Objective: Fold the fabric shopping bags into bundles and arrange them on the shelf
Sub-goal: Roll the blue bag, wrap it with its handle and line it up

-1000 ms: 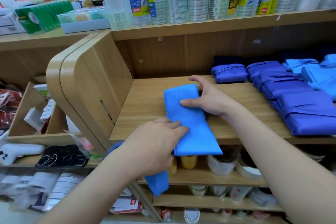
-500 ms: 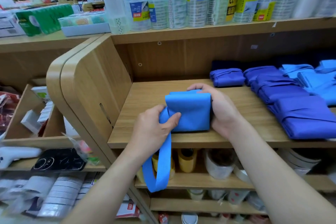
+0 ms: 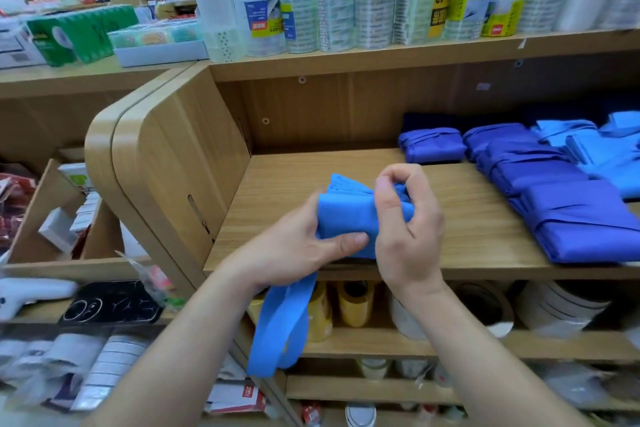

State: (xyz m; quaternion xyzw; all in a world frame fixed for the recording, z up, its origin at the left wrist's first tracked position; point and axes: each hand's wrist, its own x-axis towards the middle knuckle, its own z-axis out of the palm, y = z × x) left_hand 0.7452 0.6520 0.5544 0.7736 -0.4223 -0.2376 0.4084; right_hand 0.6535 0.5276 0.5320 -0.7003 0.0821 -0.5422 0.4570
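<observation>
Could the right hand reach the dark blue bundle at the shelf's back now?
Probably yes: only bare shelf separates the right hand from the dark blue bundle, though it grips the light blue bag.

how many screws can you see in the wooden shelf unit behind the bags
3. Top screw in the upper rail; lower screw on the back panel's left; right screw further along that rail. The folded bags may hide more.

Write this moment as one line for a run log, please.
step: bundling light blue bag | left hand: grips bag | right hand: pinches its end | handles: hanging below shelf edge | shelf: folded bags at right
</observation>
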